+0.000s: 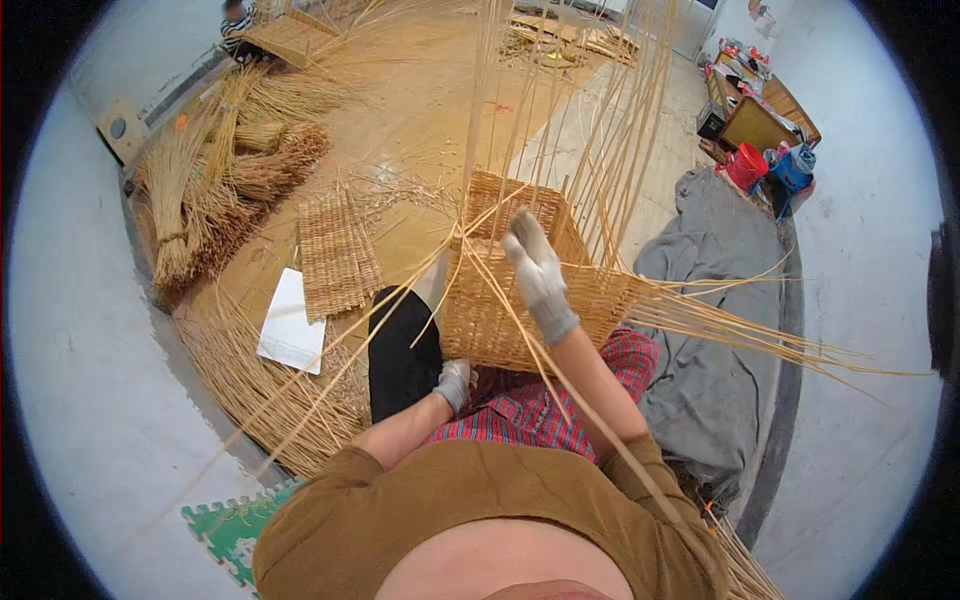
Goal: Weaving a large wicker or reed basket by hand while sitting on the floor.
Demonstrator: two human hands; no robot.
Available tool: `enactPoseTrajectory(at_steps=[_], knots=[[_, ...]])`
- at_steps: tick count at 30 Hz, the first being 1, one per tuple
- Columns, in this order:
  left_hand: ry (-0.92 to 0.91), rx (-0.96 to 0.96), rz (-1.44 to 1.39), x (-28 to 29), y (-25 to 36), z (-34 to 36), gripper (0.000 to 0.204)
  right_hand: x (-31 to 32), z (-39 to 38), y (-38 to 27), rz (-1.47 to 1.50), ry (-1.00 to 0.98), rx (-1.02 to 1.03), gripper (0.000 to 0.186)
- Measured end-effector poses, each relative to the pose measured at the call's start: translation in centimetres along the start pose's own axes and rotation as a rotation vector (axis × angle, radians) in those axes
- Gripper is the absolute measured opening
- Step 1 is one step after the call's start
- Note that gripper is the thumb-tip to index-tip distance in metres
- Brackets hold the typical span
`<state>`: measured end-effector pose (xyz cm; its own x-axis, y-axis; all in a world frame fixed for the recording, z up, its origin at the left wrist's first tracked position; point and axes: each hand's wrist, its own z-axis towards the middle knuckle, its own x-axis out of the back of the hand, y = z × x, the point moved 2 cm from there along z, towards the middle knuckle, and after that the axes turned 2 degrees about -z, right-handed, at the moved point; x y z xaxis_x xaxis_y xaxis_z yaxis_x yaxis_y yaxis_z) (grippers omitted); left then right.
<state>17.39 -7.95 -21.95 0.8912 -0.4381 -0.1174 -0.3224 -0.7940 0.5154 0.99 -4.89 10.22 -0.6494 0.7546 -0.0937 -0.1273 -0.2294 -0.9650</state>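
A half-woven wicker basket [490, 325] rests on my lap, on red plaid cloth [520, 415]. Long loose rods [640, 130] rise from its far and right sides. More rods [730, 325] stick out to the right, and several cross its left corner toward me. My left hand [455, 385], in a pale work glove, is closed on the basket's lower left edge, its fingertips partly hidden. Over the near wall reaches my gloved right hand [537, 268], fingers drawn together by the rim; what they hold, if anything, is not clear.
Woven panels [338, 250] and a white sheet [292, 325] lie on the floor at left, near bundled rods [225, 200]. Grey cloth [700, 340] spreads at right, below a red bucket [745, 167]. Another person [240, 35] sits at the far left.
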Motion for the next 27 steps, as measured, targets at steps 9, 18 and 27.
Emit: enactPoseTrajectory(at_steps=[9,18,27], knots=[[-0.691,-0.493,0.398,0.0,7.2,-16.1,0.025,-3.6,8.7,4.9,0.286,0.145,-0.641,0.110],[0.214,-1.653,1.024,-0.1,20.4,-20.5,0.059,-4.5,5.5,2.6,0.240,0.126,-0.037,0.037],[0.282,-1.529,1.149,-0.6,22.4,-20.1,0.058,-4.1,2.8,-3.6,-0.192,0.420,0.726,0.057]])
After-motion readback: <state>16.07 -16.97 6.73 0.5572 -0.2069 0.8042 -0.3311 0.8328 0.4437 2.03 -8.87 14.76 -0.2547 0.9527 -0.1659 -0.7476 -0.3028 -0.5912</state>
